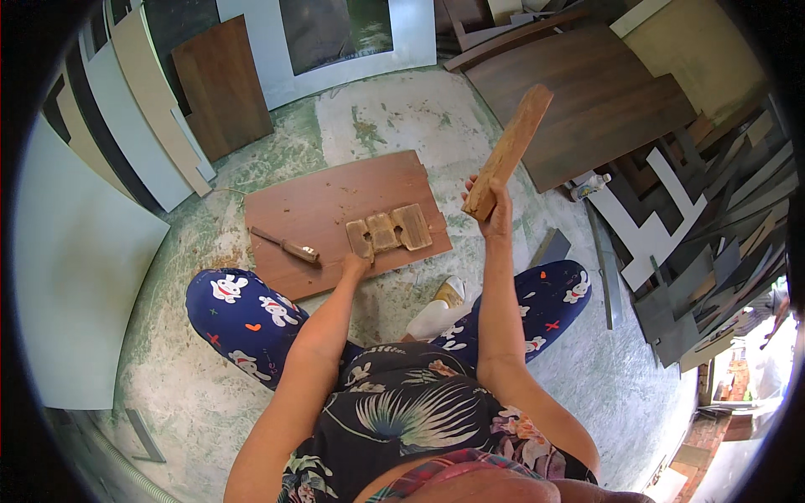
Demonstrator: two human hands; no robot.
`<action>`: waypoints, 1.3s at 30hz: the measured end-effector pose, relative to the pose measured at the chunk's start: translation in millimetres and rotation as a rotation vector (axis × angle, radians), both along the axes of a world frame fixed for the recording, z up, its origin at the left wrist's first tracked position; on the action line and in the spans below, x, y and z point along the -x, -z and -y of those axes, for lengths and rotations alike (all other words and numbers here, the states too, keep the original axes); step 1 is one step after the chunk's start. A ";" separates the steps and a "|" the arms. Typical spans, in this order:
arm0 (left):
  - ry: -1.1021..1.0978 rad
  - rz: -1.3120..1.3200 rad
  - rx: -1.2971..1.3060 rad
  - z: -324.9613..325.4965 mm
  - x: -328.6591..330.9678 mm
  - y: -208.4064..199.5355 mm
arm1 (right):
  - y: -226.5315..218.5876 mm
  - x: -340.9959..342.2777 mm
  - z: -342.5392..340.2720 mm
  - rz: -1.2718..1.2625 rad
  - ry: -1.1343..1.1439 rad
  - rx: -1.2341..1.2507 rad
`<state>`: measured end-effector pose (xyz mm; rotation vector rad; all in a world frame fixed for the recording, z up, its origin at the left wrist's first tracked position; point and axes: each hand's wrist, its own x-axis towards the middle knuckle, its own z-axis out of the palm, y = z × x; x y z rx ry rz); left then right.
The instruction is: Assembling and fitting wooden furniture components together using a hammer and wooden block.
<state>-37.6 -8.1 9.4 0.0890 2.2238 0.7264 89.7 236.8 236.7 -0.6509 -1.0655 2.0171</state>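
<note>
Apparently the cutting is partway along: the notched wooden block (383,232) lies on the right half of the brown board (377,180), toward its near edge, and already has dark openings between its sections; brown shavings (228,248) lie on the floor (369,109) left of the board, which suggests that a fair amount of wood is already off; whether the openings need more work cannot be judged from here. The chisel (300,251) rests on the board's left half, out of both hands; beyond the board's right side, the right hand (497,214) has its fingers wrapped round the lower end of a thick wooden stick (513,151), which slants up and away. The left hand (356,266) is at the board's near edge, against the block's near left corner; its fingertips are hard to make out, so I cannot tell whether they pinch the block or merely touch it. Also unclear is whether the block is one piece or several set side by side; how deep its openings go is lost in shadow; the stick's gripped end is partly hidden by the fingers.
</note>
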 end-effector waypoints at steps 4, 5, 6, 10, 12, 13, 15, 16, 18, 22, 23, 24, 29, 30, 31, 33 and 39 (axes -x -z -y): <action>-0.045 0.048 -0.057 8.5 12.0 16.1 | -11.6 -9.4 -3.8 0.198 -0.218 0.031; -0.038 0.058 -0.061 4.0 8.0 10.8 | -2.2 -16.2 -4.2 0.208 -0.211 0.028; -0.045 0.059 -0.045 1.0 3.8 5.7 | 9.4 -24.0 -1.1 0.317 -0.227 0.049; -0.035 0.017 -0.051 -0.9 0.8 1.9 | 40.3 -31.0 24.8 0.465 -0.401 0.264; -0.078 0.043 -0.067 2.7 2.2 11.1 | 42.1 -28.8 50.1 0.507 -0.451 0.301; -0.107 0.061 -0.096 3.2 4.2 14.4 | 46.4 -27.4 58.8 0.545 -0.504 0.347; -0.148 0.078 -0.095 9.2 6.2 21.0 | 51.7 -30.7 73.7 0.569 -0.636 0.464; -0.163 0.100 -0.111 5.4 3.3 19.8 | 54.0 -35.5 77.6 0.576 -0.635 0.468; -0.133 0.035 -0.096 2.1 -3.2 17.7 | 59.2 -42.9 85.9 0.649 -0.625 0.411; -0.126 0.033 -0.089 3.6 4.0 19.3 | 67.8 -40.4 82.8 0.712 -0.588 0.381; -0.131 0.039 -0.084 3.6 3.7 19.0 | 70.1 -42.0 80.7 0.717 -0.592 0.386; -0.126 0.044 -0.100 3.1 2.7 19.0 | 72.4 -44.1 78.4 0.693 -0.576 0.374; -0.076 0.055 -0.012 -3.5 3.9 31.6 | 79.4 -44.0 76.2 0.718 -0.543 0.404; -0.163 0.012 -0.023 14.4 11.0 53.5 | 79.6 -33.9 87.7 0.706 -0.577 0.400; -0.237 -0.025 -0.040 26.9 17.2 67.6 | 81.8 -27.6 93.7 0.700 -0.595 0.395; -0.366 0.172 -0.109 40.6 27.4 69.2 | 83.5 -24.7 95.7 0.695 -0.609 0.414; -1.134 0.453 -0.245 31.5 15.8 -3.9 | 99.3 -39.7 78.4 0.695 -0.522 0.473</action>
